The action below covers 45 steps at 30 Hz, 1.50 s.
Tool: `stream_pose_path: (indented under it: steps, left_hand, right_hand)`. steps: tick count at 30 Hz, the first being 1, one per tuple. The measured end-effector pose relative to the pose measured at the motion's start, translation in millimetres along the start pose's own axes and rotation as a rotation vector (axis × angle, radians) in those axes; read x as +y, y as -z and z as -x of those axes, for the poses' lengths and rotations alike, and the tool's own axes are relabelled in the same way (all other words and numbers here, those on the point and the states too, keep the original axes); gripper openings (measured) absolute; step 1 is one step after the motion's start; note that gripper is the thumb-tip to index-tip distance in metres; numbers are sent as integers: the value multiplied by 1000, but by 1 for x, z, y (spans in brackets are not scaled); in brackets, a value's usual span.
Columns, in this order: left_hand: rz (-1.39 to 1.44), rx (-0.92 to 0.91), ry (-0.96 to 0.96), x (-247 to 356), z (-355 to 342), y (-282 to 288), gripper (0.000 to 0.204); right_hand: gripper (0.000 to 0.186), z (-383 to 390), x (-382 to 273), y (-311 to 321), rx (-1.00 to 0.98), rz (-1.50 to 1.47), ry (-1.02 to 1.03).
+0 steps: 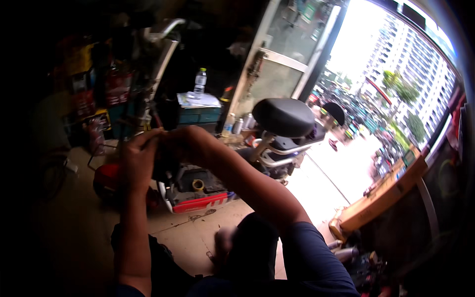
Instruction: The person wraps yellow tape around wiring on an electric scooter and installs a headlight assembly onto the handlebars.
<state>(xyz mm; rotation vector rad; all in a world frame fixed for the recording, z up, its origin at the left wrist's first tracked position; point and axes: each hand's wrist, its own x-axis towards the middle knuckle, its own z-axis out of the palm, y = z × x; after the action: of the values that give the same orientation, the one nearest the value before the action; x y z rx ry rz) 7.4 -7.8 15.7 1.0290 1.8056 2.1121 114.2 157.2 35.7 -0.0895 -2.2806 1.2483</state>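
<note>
My left hand [140,154] is raised in front of the scooter's front column, thumb and fingers pinched together. Close beside it, my right hand [190,142] is curled, its fingers bent toward the left hand's fingertips. Whatever they grip is too dark and small to make out. Beyond and below them stands an electric scooter, with a dark padded seat [283,117] and a red-edged footboard [204,202]. On the footboard lies a yellow roll of tape [198,185]. The scooter's front column [161,69] rises behind my left hand, partly in shadow.
A water bottle [200,82] and papers stand on a blue-green box [194,116] behind the scooter. Spray cans [238,125] sit by the glass door [285,62]. An orange-brown wooden piece [378,197] leans at the right. Parked scooters crowd the bright street outside.
</note>
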Motion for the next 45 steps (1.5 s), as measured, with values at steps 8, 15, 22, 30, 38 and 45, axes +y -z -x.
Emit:
stream_pose_path:
  steps: [8,15,22,30,38,45]
  left_hand:
    - [-89,32,-29,-14,-3,-5,29]
    - [-53,-16,-30,-13,1,-6,27]
    - [-70,-16,-91,-5,2,-3,26]
    - [-4,-21,-95,-7,6,-13,21]
    - [112,13,-146,-15,5,-6,22]
    - [177,-21,-42,-17,4,-6,20]
  right_hand:
    - [24,19,-16,-6,278,818,657]
    - [30,13,-5,-4,106,892,569]
    - [16,3,-12,3,6,109,-40]
    - [22,14,-21,17,84,947,749]
    - [18,5,-22,-1,8,29,-202]
    - [11,15,-26,-8,285,899,570]
